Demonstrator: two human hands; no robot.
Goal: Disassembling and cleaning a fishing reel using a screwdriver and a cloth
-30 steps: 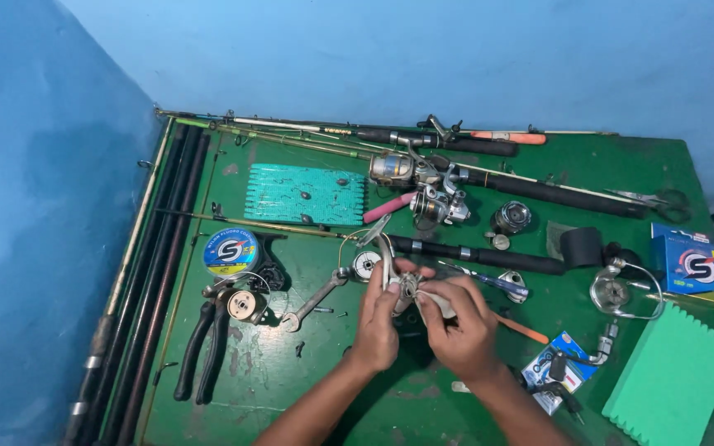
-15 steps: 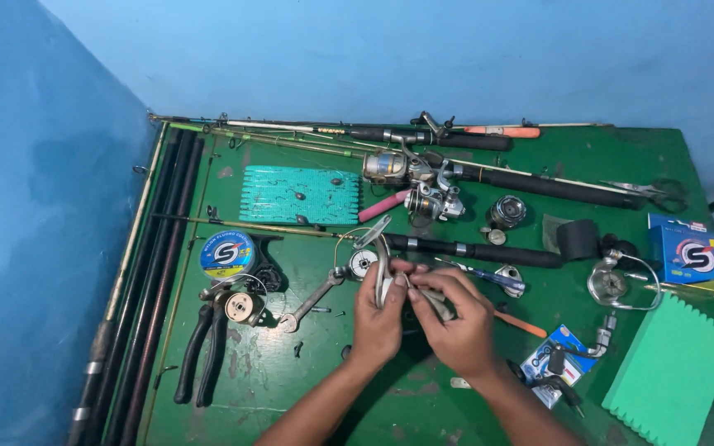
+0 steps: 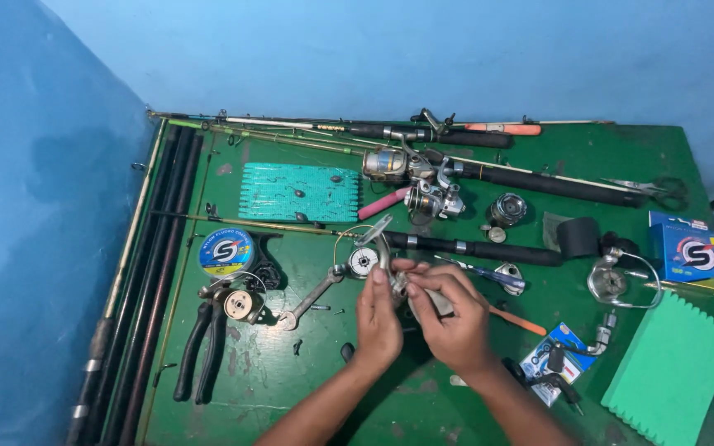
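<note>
Near the front middle of the green-painted worktable (image 3: 423,405), a small silver metal fishing-reel body (image 3: 400,285) with a thin wire bail arm was held just above the surface, pinched between both hands: the left hand (image 3: 378,318) closed on its near side, the right hand (image 3: 449,312) curled over a pale part of it, which the fingers largely hid. Loose parts posed the likeliest risk; small dark screws (image 3: 324,309) lay just left of the hands, and a slip of the grip could have dropped a piece among them or rolled it off the edge. A grey metal reel handle (image 3: 311,296), black-handled pliers (image 3: 202,351) and a blue round spool of line (image 3: 226,252) lay further left. The tabletop was worn, scuffed and crowded with dark fishing rods (image 3: 489,173), and stood in a corner of plain blue walls (image 3: 35,206).
</note>
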